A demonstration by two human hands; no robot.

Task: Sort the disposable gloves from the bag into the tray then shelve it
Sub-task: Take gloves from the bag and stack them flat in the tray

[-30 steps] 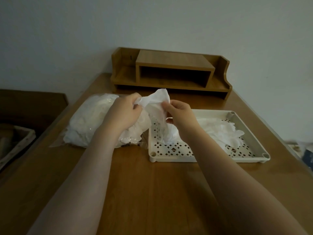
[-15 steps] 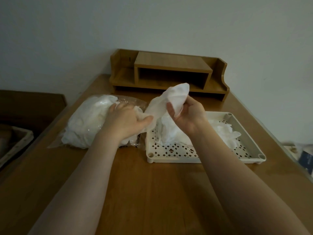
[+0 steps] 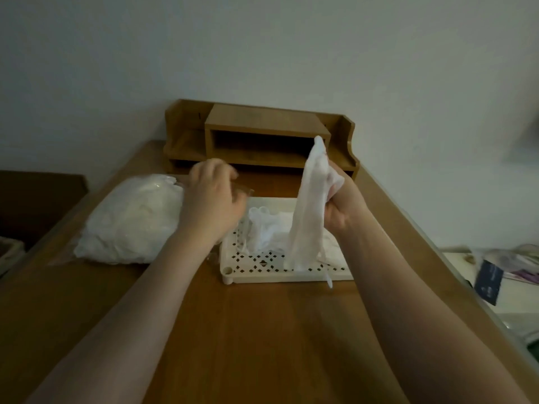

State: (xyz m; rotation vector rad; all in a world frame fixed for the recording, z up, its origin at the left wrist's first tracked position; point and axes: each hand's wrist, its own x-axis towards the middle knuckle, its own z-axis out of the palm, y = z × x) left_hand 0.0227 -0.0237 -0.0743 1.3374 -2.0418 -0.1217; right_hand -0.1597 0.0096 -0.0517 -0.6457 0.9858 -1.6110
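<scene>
- Right hand grips a glove hanging over the tray below it
- Left hand fingers curled at the bag mouth; whether they pinch it, cannot tell

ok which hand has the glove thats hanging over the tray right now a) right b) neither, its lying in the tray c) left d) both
a: the right hand grips the glove, which hangs down over the tray, while the left hand is off it, by the bag.
</scene>
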